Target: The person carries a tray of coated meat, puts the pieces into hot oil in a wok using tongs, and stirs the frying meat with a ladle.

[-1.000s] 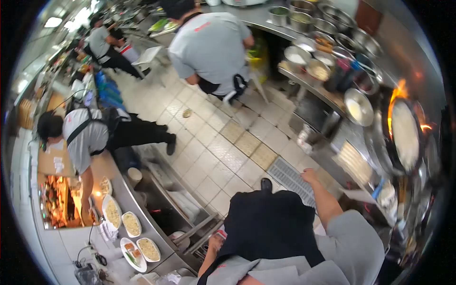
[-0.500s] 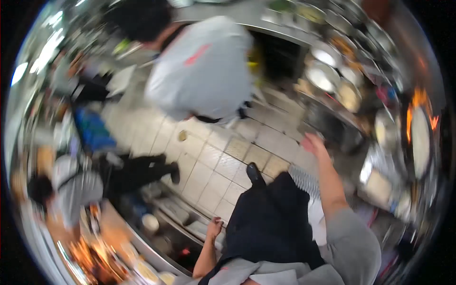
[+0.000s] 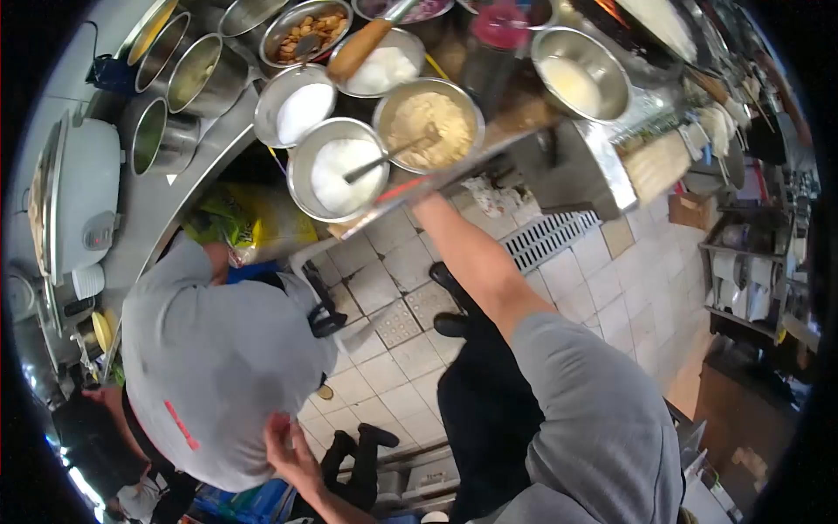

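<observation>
My right hand (image 3: 424,203) is at the edge of the shelf, just below a bowl of tan powder (image 3: 449,118); its fingertips are hidden. Left of that bowl is a bowl of white powder (image 3: 330,170) with a spoon in it, and another bowl of white stuff (image 3: 304,112) sits behind. My left hand (image 3: 292,454) has its fingers apart, bare of any object, beside the back of a seated co-worker in a grey shirt (image 3: 218,349).
A wooden-handled tool (image 3: 362,48) lies over the bowls. Right of them stand a metal bowl of pale liquid (image 3: 572,83) and a pan. Metal pots (image 3: 205,79) and a white appliance (image 3: 87,192) line the left counter. A floor drain (image 3: 550,240) lies below.
The view has swung toward the bowls, now large and near. My right hand has come to the shelf edge. The seated co-worker appears at the lower left, close to my left hand.
</observation>
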